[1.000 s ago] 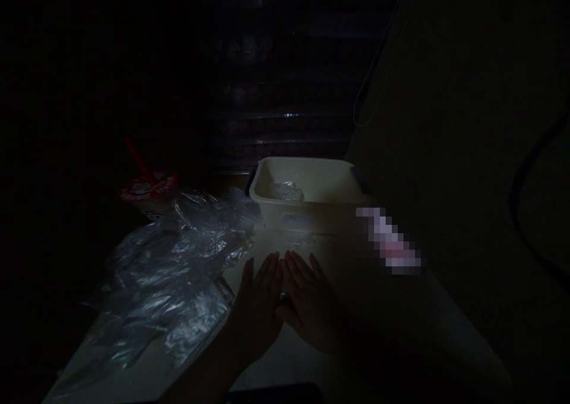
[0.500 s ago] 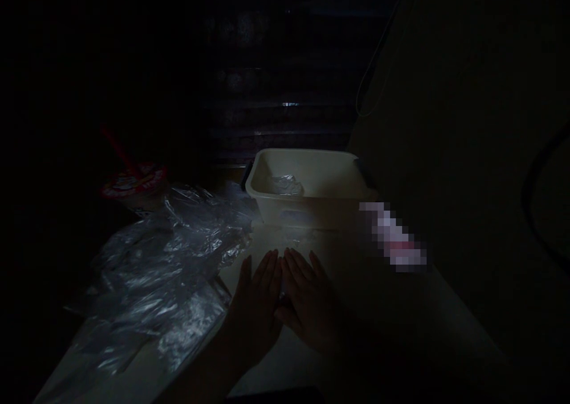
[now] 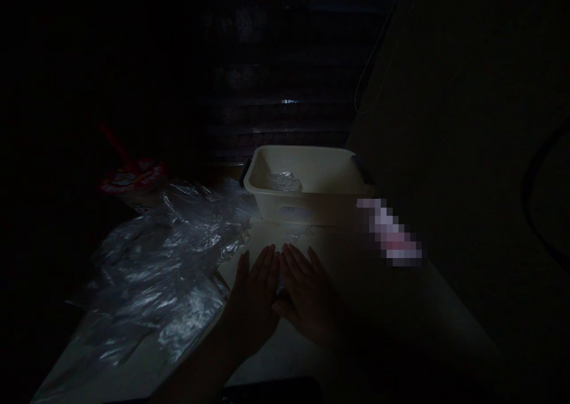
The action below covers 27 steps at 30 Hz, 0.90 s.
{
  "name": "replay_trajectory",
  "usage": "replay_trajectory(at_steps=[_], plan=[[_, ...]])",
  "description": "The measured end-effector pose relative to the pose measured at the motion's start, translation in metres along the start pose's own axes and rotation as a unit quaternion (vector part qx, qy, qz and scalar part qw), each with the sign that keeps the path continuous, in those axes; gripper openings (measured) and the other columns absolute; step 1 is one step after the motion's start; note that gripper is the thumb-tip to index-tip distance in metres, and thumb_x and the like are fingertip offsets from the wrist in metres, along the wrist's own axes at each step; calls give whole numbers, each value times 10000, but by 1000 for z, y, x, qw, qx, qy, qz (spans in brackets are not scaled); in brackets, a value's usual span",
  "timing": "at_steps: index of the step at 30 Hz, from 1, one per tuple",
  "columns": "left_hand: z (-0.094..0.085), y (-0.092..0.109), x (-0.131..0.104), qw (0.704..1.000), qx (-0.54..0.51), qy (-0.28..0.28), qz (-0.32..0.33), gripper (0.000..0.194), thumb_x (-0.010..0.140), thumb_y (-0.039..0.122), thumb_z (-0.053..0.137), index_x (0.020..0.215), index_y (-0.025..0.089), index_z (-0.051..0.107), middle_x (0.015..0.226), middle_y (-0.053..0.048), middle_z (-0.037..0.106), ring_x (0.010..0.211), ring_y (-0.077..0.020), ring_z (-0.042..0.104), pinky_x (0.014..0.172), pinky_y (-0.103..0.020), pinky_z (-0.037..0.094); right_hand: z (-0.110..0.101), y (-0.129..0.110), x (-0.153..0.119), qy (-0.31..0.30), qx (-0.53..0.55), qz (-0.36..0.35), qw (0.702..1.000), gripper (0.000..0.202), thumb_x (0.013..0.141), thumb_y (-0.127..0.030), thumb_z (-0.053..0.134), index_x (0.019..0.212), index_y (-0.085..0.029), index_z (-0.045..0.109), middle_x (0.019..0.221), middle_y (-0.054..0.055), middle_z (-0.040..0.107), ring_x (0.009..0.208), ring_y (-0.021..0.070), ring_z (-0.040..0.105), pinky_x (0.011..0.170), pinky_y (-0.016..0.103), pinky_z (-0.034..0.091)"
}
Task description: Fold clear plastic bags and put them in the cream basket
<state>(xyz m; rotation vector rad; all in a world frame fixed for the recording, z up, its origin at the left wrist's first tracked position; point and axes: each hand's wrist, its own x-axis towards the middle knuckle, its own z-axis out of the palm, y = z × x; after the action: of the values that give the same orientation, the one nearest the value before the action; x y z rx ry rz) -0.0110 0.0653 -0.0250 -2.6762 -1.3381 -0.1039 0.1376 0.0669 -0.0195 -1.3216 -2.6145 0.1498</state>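
My left hand lies palm down on the pale table, fingers stretched out. Beside it my right hand lies flat in the same way, and the two hands meet near the index fingers and thumbs. A small, faintly shiny patch shows in the gap between them; what it is, or what may lie under the palms, is too dark to tell. Just beyond the fingertips is a bit of clear plastic. Behind that stands a cream bin with a crumpled clear plastic piece inside.
A heap of clear plastic bags covers the table's left side. Behind it stands a cup with a red lid and a red straw. Right of the bin is a blurred-out pink and white thing. A dark object lies at the near edge.
Both hands stay flat and side by side, almost unmoved. The whole view has shifted slightly, and more of the dark object at the near edge shows.
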Motion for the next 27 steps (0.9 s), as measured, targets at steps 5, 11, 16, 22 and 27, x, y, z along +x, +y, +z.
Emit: replay_trajectory(at_steps=[5,11,16,22,27], plan=[[0,1,1,1000,-3,-5,-7,521,755,284,296,1220,48,289,1293,-169,256,1198,-284,163,931,-522,107,2,0,1,4,-9,1,1000,624,770,-456,320,1245,-56,256,1302,145,249,1211,247,132,971,460,85],[1,2,2,1000,-12,1,-7,525,756,299,316,1211,38,299,1284,-180,271,1196,-290,167,929,-530,111,2,0,0,18,9,-8,1000,625,769,-450,334,1242,-49,256,1294,157,263,1211,248,131,968,465,107],[1,1,2,999,-29,18,-17,519,794,312,285,1234,38,242,1295,-173,254,1205,-263,146,945,-506,117,4,13,1,81,112,-10,990,514,749,-363,417,1183,-96,354,1232,134,372,1156,224,272,946,421,227],[-4,6,1,997,-42,31,-54,556,819,356,270,1267,56,133,1323,-163,188,1216,-244,98,953,-479,133,-2,46,17,95,218,89,967,336,627,-93,470,959,-117,515,942,90,551,893,162,493,759,293,412],[-2,3,0,994,-78,43,-62,591,805,388,302,1270,68,127,1319,-168,200,1217,-245,95,947,-476,150,-17,52,42,-60,176,77,980,347,524,-163,602,867,-118,568,761,46,576,681,150,518,598,252,404]])
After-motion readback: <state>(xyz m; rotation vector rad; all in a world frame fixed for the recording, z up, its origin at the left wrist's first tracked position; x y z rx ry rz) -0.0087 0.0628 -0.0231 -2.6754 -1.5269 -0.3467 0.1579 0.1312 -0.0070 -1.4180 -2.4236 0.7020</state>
